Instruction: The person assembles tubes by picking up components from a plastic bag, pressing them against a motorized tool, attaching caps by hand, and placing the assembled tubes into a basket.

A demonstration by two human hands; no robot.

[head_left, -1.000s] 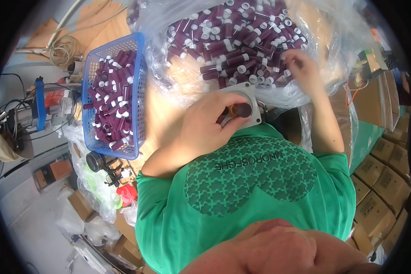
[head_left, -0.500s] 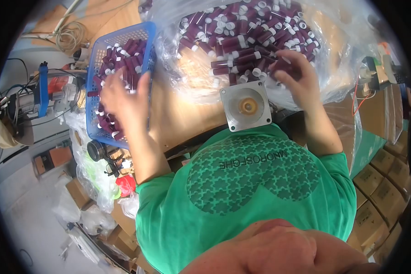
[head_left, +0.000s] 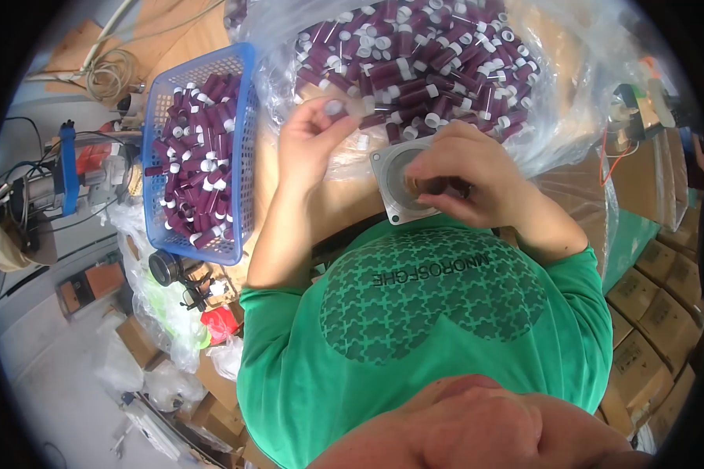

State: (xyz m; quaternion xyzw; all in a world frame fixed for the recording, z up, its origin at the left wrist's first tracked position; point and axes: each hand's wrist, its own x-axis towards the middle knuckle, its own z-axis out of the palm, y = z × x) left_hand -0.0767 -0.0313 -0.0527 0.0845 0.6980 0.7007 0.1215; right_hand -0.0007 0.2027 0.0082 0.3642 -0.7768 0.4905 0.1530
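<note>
My left hand [head_left: 309,144] is raised between the blue basket and the heap of tubes, thumb and fingers pinched on a small whitish cap [head_left: 335,108]. My right hand [head_left: 473,176] curls over a square metal fixture [head_left: 393,205] with a round recess. A dark purple tube [head_left: 455,186] shows partly between its fingers, at the recess; the rest is hidden. Behind the hands, many purple tubes with white caps [head_left: 414,86] lie heaped on clear plastic. More capped purple tubes [head_left: 203,148] fill the blue basket [head_left: 246,156] on the left.
Clear plastic sheeting [head_left: 579,109] spreads around the heap. Wired equipment [head_left: 641,117] stands at the right, and a machine with a blue strap [head_left: 70,168] at the left. Cardboard boxes [head_left: 657,305] are stacked low on the right. A coiled cable [head_left: 111,74] lies at the back left.
My left hand has left the basket, moved right and now pinches a cap. My right hand has come from the heap's edge down and left, over the metal fixture.
</note>
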